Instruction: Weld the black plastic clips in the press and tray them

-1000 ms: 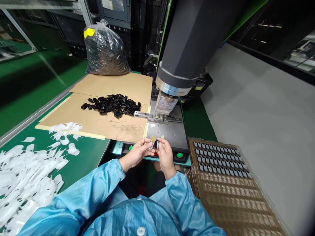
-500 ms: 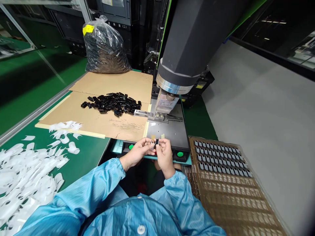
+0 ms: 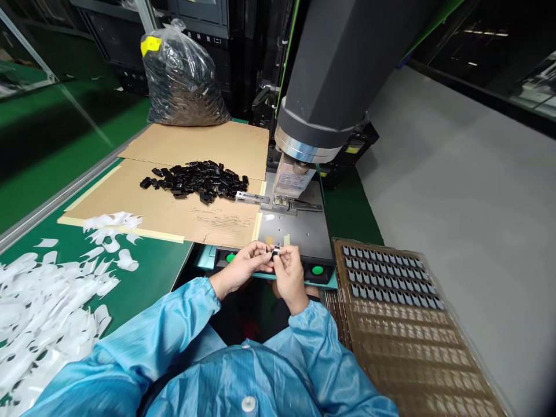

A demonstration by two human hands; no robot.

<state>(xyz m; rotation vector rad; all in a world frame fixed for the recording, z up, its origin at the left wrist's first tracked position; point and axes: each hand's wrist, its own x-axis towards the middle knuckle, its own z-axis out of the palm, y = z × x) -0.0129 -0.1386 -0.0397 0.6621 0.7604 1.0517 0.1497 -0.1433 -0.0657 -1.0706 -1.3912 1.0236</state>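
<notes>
A small black plastic part [image 3: 275,251] is pinched between my two hands, just in front of the machine's metal base plate [image 3: 299,237]. My right hand [image 3: 290,275] grips it from the right with thumb and fingers. My left hand [image 3: 243,266] is closed at its left side, fingertips touching or nearly touching it; a small pale piece seems to show there, too small to name. Behind my hands, the press head [image 3: 293,176] stands over a metal fixture [image 3: 280,204]. A pile of similar black parts [image 3: 195,180] lies on the cardboard [image 3: 165,217].
White film pieces [image 3: 47,313] cover the green table at left. A clear bag of dark parts [image 3: 185,81] stands at the back. A brown tray [image 3: 417,347] at right holds rows of grey-faced parts [image 3: 391,277]. Green buttons [image 3: 318,270] flank my hands.
My hands stay at the same spot by the plate's front edge. The black part has turned slightly between my fingers, and the view has shifted a little.
</notes>
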